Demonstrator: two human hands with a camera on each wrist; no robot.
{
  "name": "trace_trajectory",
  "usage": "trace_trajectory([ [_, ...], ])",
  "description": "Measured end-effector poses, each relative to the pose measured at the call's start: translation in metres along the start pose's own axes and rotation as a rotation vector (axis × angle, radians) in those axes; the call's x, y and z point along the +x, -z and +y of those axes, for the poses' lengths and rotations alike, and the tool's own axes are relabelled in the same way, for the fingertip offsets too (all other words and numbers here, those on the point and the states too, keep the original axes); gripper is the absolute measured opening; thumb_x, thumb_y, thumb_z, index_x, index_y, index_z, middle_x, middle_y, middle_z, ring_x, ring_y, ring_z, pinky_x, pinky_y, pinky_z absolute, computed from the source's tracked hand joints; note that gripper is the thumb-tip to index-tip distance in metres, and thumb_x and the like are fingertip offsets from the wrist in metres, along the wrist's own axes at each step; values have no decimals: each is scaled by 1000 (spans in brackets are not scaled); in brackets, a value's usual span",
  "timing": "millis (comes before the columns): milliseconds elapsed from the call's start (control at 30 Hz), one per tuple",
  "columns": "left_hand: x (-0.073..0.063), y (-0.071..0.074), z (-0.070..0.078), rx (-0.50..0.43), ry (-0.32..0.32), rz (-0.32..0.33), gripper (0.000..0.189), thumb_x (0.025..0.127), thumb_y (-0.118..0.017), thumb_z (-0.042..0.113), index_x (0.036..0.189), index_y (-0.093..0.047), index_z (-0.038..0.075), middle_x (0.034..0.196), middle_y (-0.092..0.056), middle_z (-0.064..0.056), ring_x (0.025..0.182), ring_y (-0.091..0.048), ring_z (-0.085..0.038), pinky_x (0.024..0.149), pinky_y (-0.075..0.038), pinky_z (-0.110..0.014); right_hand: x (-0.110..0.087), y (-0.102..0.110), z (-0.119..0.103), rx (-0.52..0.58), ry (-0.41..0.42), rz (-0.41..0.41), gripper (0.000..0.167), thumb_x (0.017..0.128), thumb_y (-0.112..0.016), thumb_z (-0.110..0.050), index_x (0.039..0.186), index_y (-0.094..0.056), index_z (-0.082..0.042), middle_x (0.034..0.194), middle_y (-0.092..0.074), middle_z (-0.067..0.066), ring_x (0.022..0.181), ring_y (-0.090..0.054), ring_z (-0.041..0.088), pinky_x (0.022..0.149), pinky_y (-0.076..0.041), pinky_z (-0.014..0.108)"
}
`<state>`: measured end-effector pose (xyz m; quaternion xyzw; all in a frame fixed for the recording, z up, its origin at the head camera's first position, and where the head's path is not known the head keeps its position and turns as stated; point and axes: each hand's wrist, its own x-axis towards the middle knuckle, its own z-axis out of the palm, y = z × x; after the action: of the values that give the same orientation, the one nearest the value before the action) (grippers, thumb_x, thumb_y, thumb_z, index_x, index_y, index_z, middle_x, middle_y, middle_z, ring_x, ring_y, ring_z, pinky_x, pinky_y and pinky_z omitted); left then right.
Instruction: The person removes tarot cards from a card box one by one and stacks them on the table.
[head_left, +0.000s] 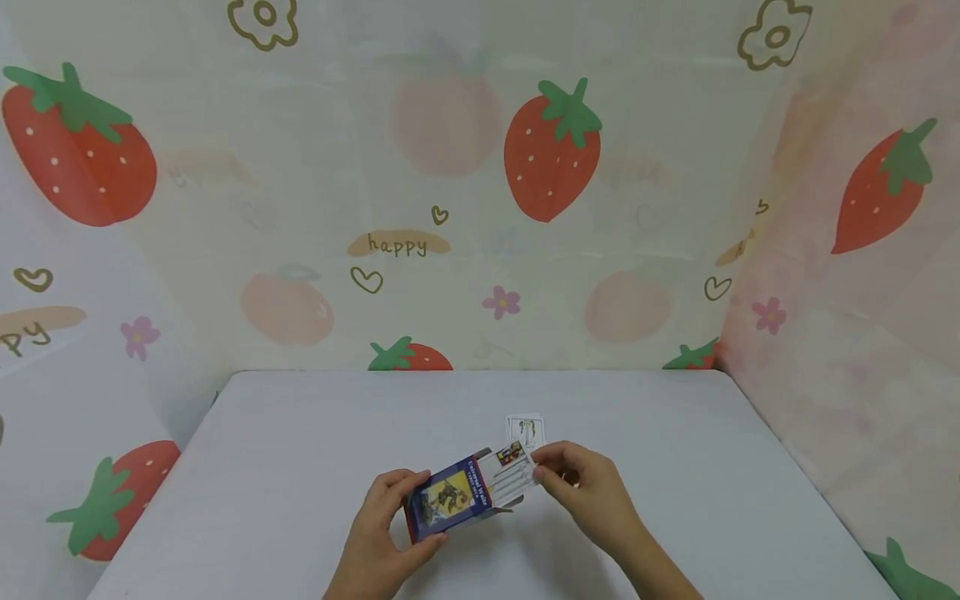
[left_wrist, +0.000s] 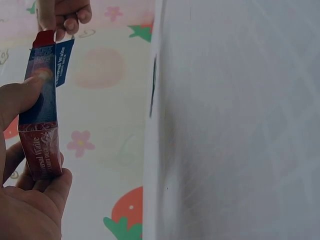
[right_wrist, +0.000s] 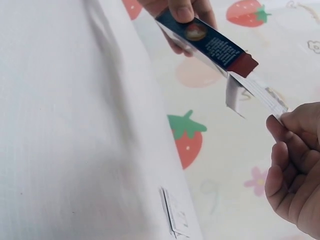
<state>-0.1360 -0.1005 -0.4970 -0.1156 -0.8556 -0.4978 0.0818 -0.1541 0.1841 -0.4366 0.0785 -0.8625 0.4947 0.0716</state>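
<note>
My left hand (head_left: 378,533) grips a blue tarot card box (head_left: 446,497) by its edges, thumb on one side and fingers on the other. The box is tilted above the table, its open end toward the right. White-edged cards (head_left: 510,477) stick partly out of that end, and my right hand (head_left: 592,492) pinches their outer edge between thumb and fingers. In the right wrist view, the cards (right_wrist: 265,97) appear edge-on beside the red end flap (right_wrist: 243,65) and a bent side flap (right_wrist: 234,95). The box's red bottom (left_wrist: 42,152) faces the left wrist camera.
Behind the hands, a small pile of cards (head_left: 529,430) lies on the white-covered table (head_left: 315,433). A curtain (head_left: 465,192) printed with strawberries and flowers hangs behind the table's far edge and along both sides.
</note>
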Motion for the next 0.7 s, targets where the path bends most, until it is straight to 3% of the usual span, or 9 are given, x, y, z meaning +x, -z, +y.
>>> trace_trajectory([
  [700, 0, 1, 2, 5, 19, -5, 73, 74, -94, 23, 137, -59, 33, 134, -49, 9, 118, -53, -14, 104, -53, -43, 4, 16, 2, 18, -10, 50, 11, 93, -76, -11, 103, -76, -17, 88, -71, -4, 76, -61, 14, 65, -52, 23],
])
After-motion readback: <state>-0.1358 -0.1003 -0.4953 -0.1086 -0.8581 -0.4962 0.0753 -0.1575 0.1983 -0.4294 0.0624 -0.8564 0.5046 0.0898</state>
